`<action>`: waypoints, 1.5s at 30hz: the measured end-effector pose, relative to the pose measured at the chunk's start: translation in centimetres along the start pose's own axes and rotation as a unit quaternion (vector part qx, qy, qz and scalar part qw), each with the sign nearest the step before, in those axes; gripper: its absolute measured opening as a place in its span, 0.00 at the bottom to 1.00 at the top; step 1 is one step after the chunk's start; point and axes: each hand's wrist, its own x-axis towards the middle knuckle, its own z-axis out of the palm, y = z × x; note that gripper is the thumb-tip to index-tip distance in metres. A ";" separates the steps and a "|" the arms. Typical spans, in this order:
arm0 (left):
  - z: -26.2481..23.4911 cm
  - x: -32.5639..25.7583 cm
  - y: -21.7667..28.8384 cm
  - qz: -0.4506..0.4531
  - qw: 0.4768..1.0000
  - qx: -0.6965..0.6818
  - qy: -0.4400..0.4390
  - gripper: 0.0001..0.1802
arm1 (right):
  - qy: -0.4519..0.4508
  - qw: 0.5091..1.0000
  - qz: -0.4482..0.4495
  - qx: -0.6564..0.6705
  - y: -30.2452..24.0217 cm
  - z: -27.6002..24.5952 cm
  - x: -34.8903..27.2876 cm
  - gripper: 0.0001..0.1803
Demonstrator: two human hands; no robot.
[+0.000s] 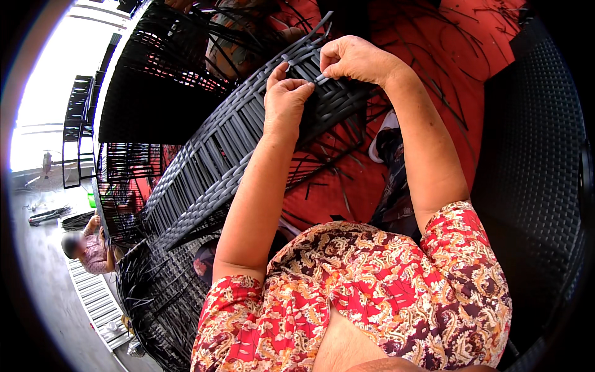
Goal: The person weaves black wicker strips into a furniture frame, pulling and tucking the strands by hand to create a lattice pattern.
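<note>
A long woven panel of grey wicker strips (204,146) slants across the middle, with braided bands along its edges. My right hand (362,61) is closed at the panel's far end, thumb and finger pinching a light grey strip (320,79). Beside it, my left hand (285,102) rests over the weave with its fingers bent and thumb pressed in. Whatever lies between those fingers is too small to make out. A few loose strip ends (319,28) stick out beyond the panel's far corner.
Cut dark strips (443,99) lie scattered over the red floor covering (328,198). Dark wicker pieces (161,80) stand at the left, and a large woven surface (533,142) rises at the right. A bundle of dark strips (158,304) sits lower left. Another person (93,251) is at far left.
</note>
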 end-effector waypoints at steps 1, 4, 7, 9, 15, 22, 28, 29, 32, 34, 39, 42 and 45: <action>0.0 -0.1 0.2 -0.004 1.000 -0.011 -0.005 0.08 | 0.000 1.000 0.003 -0.006 -0.2 -0.1 -0.1 0.01; -0.1 -0.3 0.7 -0.008 0.999 -0.034 -0.016 0.07 | -0.006 1.000 -0.008 -0.026 0.0 0.2 0.3 0.01; -0.4 -0.2 0.3 0.001 0.999 -0.032 -0.024 0.10 | -0.017 0.999 -0.013 -0.038 -0.2 0.7 0.5 0.02; -0.7 -0.1 -0.1 0.006 0.999 -0.017 -0.034 0.12 | -0.023 0.999 -0.005 -0.032 -0.3 0.9 0.6 0.02; -0.4 0.0 -0.6 0.035 0.998 0.054 -0.026 0.15 | -0.014 1.000 0.003 0.021 0.3 0.3 0.4 0.01; -0.5 0.6 0.0 -0.004 1.000 0.007 -0.025 0.15 | 0.037 0.994 -0.001 0.103 0.9 -1.1 -0.1 0.01; 0.6 1.8 1.3 -0.109 0.974 -0.193 0.040 0.07 | 0.047 0.992 -0.026 0.114 0.8 -1.7 -0.3 0.01; 0.7 1.7 1.2 -0.094 0.975 -0.197 0.048 0.07 | 0.044 0.992 -0.023 0.113 0.8 -1.4 -0.1 0.01; 0.6 1.5 0.1 -0.064 0.973 -0.214 0.065 0.10 | 0.029 0.996 -0.032 0.074 0.8 -0.2 0.7 0.01; 0.3 1.5 -0.1 -0.065 0.969 -0.233 0.058 0.10 | 0.022 0.999 -0.005 0.048 0.2 0.1 0.6 0.01; 0.1 1.5 -0.2 -0.068 0.968 -0.241 0.030 0.11 | -0.006 0.998 -0.037 0.048 0.5 0.8 1.3 0.01; -0.1 1.4 -0.1 -0.063 0.973 -0.219 0.020 0.13 | -0.024 0.998 -0.020 0.059 0.8 1.2 1.9 0.01; 0.0 1.4 -0.3 -0.036 0.993 -0.115 0.005 0.13 | -0.018 0.999 -0.014 0.049 1.0 1.3 2.0 0.01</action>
